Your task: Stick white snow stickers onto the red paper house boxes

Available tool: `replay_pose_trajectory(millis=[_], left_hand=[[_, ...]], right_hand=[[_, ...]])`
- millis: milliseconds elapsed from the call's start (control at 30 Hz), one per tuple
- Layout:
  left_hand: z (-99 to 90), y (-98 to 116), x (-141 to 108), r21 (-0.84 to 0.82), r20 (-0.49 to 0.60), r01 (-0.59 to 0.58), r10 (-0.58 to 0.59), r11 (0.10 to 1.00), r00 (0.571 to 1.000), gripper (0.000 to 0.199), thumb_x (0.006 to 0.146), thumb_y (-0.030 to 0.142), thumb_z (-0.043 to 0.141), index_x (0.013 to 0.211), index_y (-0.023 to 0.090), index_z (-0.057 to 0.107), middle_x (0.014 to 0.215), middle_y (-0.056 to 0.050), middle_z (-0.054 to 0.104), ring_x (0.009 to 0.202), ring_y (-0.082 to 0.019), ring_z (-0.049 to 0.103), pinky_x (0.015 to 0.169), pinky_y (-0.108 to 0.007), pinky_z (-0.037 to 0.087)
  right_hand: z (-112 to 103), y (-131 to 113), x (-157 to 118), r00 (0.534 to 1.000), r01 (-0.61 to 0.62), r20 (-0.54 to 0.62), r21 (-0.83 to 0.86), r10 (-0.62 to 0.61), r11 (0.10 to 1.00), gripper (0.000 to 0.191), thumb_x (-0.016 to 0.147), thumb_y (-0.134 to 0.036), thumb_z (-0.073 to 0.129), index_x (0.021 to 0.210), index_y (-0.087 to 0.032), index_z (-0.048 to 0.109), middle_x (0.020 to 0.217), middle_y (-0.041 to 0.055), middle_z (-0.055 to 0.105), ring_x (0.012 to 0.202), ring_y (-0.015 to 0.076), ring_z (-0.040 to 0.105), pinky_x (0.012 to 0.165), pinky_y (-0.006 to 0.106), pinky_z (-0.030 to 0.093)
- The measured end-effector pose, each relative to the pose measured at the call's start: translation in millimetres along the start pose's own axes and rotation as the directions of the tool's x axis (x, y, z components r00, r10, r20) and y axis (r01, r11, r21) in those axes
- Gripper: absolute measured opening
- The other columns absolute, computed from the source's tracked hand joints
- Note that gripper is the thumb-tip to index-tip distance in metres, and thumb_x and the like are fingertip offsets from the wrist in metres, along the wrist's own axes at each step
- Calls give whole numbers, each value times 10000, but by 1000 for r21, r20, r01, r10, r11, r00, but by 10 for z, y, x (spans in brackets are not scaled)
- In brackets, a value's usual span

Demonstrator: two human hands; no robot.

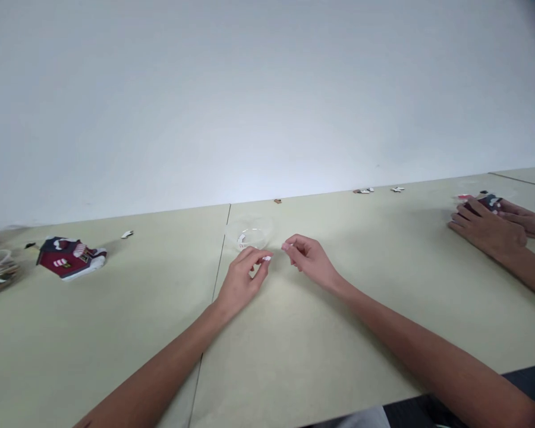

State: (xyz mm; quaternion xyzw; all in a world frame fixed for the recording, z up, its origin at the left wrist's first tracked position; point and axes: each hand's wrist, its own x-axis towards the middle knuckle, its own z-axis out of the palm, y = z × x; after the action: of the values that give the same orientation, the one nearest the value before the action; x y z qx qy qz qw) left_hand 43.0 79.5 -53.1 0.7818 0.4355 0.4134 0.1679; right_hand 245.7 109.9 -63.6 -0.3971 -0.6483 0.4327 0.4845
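Note:
Thumb and forefinger of my left hand [244,276] pinch a small white piece [266,258], too small to name. Just to its right, my right hand [310,260] is closed in a pinch with its fingertips facing the left ones. Whatever it holds, if anything, is too small to make out. A gap separates the two hands, and both are over the pale table [289,356]. Right behind my left hand stands a clear round plastic container [261,229], with a small white piece [241,238] in it.
A red and white toy house [66,258] stands at left, beside a clear tub of pieces [0,270]. Loose bits [127,234] lie on the table, some along the wall [267,95]. At right, another person's hands [490,229] hold a dark toy house [490,202].

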Motion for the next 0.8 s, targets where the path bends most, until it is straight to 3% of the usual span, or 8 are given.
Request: replay_pose_trajectory(millis=[133,233,533,800], left_hand=[[29,-33,-29,-7,39,29,-28,1000,999,253,968,282,504,1157,272,672,1000,-64,660,921,-208,621,733,-319,536],[24,-92,-47,16,59,39,-40,999,997,281,981,281,486,1193,284,669,1091,-75,661,1048,-233,611,887,-379,526],[59,-98,-68,36,130,-26,21,999,991,343,972,187,461,1271,266,609,1114,-68,647,1049,-218,589,911,-365,487],[56,-73,-69,-21,97,-20,22,1000,995,183,982,240,496,1132,222,599,1052,-44,658,999,-188,595,887,-325,470]], right_hand=[[125,-77,-145,975,162,197,-303,-104,939,216,951,-467,542,1032,-285,626,613,-61,534,515,125,470,539,256,344],[139,-59,-184,965,188,246,-399,-92,898,225,962,-423,528,1152,-308,567,680,-57,584,545,138,517,564,262,359],[92,14,-146,974,152,219,-443,-58,883,193,973,-416,515,1081,-279,597,621,-61,551,540,136,502,563,257,350],[99,-17,-152,970,174,233,-433,-76,885,217,997,-405,466,1004,-254,623,594,-63,527,530,122,465,552,241,342]])
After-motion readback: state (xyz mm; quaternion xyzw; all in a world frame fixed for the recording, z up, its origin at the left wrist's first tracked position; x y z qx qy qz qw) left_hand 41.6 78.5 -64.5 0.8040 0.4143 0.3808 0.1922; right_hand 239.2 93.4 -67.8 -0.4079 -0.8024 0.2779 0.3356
